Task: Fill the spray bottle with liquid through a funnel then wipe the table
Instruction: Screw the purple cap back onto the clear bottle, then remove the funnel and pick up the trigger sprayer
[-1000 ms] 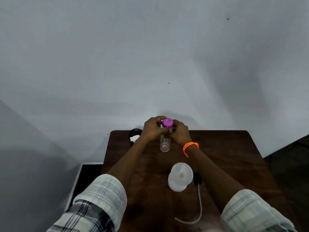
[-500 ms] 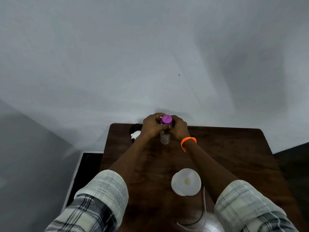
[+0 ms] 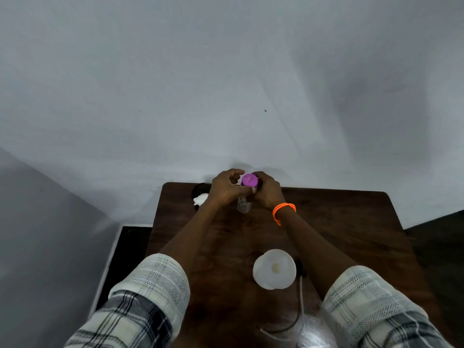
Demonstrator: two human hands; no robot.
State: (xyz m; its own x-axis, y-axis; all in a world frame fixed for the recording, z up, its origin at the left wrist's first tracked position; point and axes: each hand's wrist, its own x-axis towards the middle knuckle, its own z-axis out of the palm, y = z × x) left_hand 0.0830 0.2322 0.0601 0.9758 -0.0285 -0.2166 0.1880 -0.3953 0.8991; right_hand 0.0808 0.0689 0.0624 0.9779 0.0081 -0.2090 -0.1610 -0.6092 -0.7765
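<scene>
Purple cap (image 3: 249, 180) in my right hand (image 3: 266, 193), clear bottle (image 3: 244, 205) clenched in my left hand (image 3: 225, 188) at the bench's (image 3: 351, 222) far edge: I judge uncapping, then pouring through the funnel (image 3: 274, 268).

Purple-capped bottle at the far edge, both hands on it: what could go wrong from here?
1. The small clear bottle stands near the table's far edge; twisting its purple cap with the left hand and right hand could tip it or spill.
2. The funnel sits near the right forearm; drawing that arm back may knock it over.
3. The loose tube lying beside it could snag a sleeve.
</scene>
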